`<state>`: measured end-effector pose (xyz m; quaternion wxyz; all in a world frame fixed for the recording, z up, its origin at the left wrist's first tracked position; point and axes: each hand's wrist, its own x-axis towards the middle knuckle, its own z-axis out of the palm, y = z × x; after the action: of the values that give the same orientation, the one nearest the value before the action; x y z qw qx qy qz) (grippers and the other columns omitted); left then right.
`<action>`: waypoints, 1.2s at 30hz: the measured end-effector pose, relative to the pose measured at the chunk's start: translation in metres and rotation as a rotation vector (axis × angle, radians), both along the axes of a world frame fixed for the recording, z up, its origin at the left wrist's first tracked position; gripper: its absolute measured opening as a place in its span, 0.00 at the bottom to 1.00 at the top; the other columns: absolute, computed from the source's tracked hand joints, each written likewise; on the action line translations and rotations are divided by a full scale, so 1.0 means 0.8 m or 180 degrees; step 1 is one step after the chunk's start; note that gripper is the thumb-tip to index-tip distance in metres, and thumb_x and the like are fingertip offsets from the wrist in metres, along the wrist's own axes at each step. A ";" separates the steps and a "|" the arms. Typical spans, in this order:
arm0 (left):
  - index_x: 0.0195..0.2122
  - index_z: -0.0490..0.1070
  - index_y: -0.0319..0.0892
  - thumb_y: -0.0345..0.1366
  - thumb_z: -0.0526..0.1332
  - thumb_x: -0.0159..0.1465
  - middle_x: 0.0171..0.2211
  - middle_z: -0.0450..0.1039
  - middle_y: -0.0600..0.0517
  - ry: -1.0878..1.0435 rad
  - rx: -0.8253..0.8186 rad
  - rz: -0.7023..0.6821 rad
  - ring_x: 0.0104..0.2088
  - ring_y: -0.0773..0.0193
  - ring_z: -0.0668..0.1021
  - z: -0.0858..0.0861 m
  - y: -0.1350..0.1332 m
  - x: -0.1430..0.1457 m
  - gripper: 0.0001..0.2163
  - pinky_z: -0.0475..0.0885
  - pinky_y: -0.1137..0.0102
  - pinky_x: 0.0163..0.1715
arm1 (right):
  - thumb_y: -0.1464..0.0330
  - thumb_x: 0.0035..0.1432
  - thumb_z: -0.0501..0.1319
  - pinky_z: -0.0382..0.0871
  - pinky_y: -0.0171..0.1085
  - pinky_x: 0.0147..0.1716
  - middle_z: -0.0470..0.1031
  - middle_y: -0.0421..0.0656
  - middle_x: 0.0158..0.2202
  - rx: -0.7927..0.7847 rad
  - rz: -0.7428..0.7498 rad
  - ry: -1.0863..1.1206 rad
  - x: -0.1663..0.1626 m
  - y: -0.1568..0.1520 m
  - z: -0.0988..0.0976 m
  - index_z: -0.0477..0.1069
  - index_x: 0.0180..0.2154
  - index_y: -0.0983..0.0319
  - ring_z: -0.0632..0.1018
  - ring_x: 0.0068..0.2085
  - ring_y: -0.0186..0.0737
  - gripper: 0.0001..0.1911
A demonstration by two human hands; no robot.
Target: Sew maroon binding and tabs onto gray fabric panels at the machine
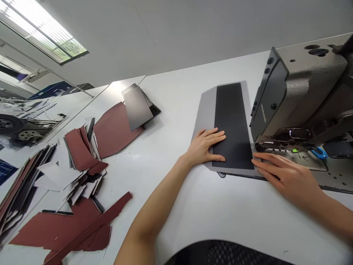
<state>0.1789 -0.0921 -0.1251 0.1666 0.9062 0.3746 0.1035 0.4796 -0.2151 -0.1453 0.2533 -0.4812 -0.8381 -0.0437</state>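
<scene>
A grey mesh-like fabric piece [205, 106] lies flat on the white table, with a black rectangular panel [230, 110] on top of it. My left hand [205, 146] rests on the left side of both, its fingers spread and pressing on the panel. At the lower right corner, my right hand [286, 173] lies with fingers stretched along the fabric's edge. Those fingertips are close to the presser foot area of a sewing machine [300, 95]. The fabric's right edge runs beside the machine head.
Dark red cut pieces [116, 129] and grey panels [138, 106] are piled on the white table [171, 95] to the left. Further left are stacked strips [24, 180] and scraps. A blue-handled tool [320, 152] lies behind the needle area. A wall rises behind the table.
</scene>
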 end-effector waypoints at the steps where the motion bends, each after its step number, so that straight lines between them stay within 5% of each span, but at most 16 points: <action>1: 0.67 0.66 0.54 0.62 0.69 0.58 0.69 0.64 0.51 0.0004 0.0035 0.0004 0.72 0.49 0.62 0.000 0.000 0.000 0.39 0.48 0.51 0.73 | 0.66 0.75 0.52 0.74 0.35 0.34 0.78 0.35 0.56 0.0011 0.0003 0.0004 0.000 0.000 0.001 0.79 0.52 0.54 0.82 0.47 0.37 0.17; 20: 0.66 0.67 0.51 0.55 0.69 0.62 0.69 0.64 0.48 -0.0279 -0.0130 -0.0474 0.73 0.47 0.60 -0.006 0.009 -0.005 0.34 0.53 0.46 0.72 | 0.68 0.74 0.51 0.74 0.34 0.33 0.78 0.38 0.55 -0.0056 0.0208 0.0045 0.006 0.004 0.005 0.80 0.49 0.54 0.82 0.47 0.36 0.18; 28: 0.60 0.75 0.48 0.40 0.64 0.70 0.66 0.69 0.49 -0.0334 -0.0245 -0.0976 0.72 0.50 0.62 0.009 0.000 0.005 0.17 0.62 0.50 0.70 | 0.68 0.74 0.51 0.74 0.34 0.32 0.78 0.38 0.55 -0.0058 0.0236 0.0024 0.007 0.004 0.004 0.80 0.48 0.54 0.82 0.46 0.37 0.18; 32: 0.52 0.79 0.44 0.24 0.55 0.70 0.59 0.76 0.49 -0.0159 -0.0004 -0.1316 0.61 0.56 0.74 0.027 -0.045 0.031 0.17 0.76 0.61 0.56 | 0.67 0.72 0.53 0.77 0.38 0.43 0.75 0.41 0.59 -0.0298 0.0429 0.0085 0.015 0.002 0.010 0.78 0.51 0.55 0.80 0.52 0.41 0.16; 36: 0.47 0.78 0.42 0.39 0.61 0.72 0.53 0.80 0.46 -0.0144 0.0436 -0.1196 0.50 0.57 0.79 0.023 -0.069 0.055 0.10 0.78 0.67 0.41 | 0.69 0.70 0.55 0.76 0.38 0.43 0.78 0.46 0.49 -0.0350 0.0866 0.0032 0.022 0.011 0.021 0.78 0.44 0.61 0.80 0.43 0.39 0.12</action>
<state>0.2226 -0.1477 -0.1069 0.1293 0.9668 0.1871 0.1162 0.4969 -0.2066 -0.1286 0.2344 -0.3765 -0.8954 0.0394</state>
